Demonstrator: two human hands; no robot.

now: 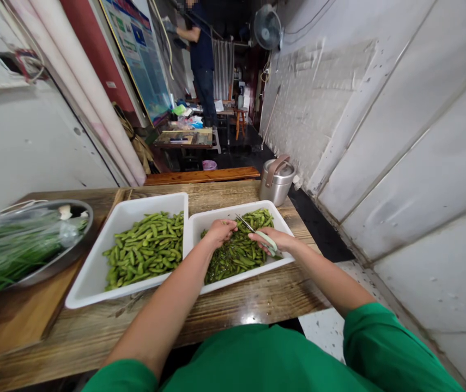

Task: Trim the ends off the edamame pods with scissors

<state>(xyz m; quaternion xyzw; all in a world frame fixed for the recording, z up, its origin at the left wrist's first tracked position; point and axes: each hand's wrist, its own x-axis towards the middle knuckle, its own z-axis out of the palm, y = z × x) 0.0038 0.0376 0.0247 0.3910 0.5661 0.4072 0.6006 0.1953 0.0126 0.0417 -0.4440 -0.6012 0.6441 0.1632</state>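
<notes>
My right hand (278, 238) is closed around the pale green handles of a pair of scissors (267, 241), whose metal blades point up and left over the right white tray (200, 222). In that tray lie many dark, wet-looking soybean pods (235, 255). My left hand (220, 233) hovers above them near the blade tips, thumb and fingers pinched together; whatever they hold is too small to make out. Left of it, a second white tray (88, 280) holds a heap of lighter green soybean pods (147, 245).
At the left, a metal bowl (88, 223) with bagged green stalks (20, 239) rests on a wooden board (28, 321). A lidded steel pail (276, 188) stands at the table's (167, 321) back right corner. Further back, another person (203, 60) stands by a cluttered low table (183, 138).
</notes>
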